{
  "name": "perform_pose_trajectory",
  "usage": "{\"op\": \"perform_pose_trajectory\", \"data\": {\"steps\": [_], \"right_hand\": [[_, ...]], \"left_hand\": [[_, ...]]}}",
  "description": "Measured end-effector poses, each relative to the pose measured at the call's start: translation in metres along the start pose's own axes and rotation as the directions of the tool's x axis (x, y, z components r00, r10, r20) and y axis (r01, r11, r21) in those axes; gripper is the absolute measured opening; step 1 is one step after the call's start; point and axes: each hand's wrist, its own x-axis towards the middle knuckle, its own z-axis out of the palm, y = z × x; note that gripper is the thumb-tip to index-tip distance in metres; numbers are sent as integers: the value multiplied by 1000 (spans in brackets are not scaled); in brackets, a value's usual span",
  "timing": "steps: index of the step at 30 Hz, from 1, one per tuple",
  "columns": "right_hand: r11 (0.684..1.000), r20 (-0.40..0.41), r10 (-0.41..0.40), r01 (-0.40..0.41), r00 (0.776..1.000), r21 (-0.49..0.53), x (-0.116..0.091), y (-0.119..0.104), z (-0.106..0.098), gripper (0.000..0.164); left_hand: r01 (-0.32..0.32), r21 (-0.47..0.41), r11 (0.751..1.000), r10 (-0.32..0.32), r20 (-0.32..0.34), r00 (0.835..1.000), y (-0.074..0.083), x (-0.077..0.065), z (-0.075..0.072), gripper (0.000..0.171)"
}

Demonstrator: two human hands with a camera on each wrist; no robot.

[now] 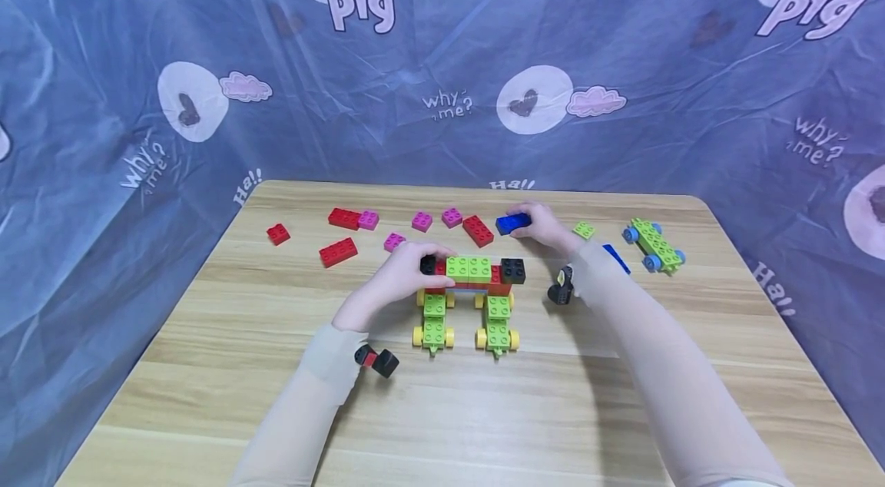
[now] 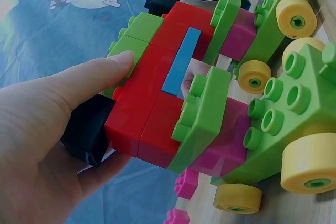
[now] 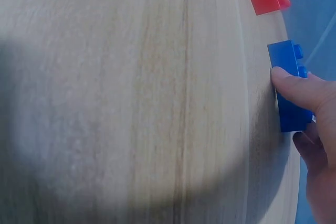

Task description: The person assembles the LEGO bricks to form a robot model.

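Observation:
My left hand (image 1: 403,272) grips the left end of a toy-brick structure (image 2: 142,87), thumb on its green top bricks and fingers behind. Red bricks with a blue strip form its crosspiece, and a black brick (image 1: 513,270) sits at each end. Below it, green and magenta bricks join it to two green wheeled bases (image 1: 433,332) with yellow wheels. At the back of the table, my right hand (image 1: 542,226) pinches a blue building brick (image 3: 287,90) between thumb and fingers. In the right wrist view the brick lies close over the tabletop, its studs facing the curtain.
Red bricks (image 1: 338,252) and magenta bricks (image 1: 422,221) lie scattered along the back of the wooden table (image 1: 442,418). To the right are a small green brick (image 1: 584,230), a flat blue piece (image 1: 616,259) and a green wheeled base with blue wheels (image 1: 653,245). A blue curtain (image 1: 442,26) surrounds the table.

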Motion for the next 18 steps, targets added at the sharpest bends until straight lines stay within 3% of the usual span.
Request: {"op": "perform_pose_trajectory", "data": {"steps": [18], "right_hand": [[997, 8, 52, -52, 999, 62, -5, -1, -4, 50]], "left_hand": [[-1, 10, 1000, 1, -2, 1000, 0, 0, 0, 45]]}}
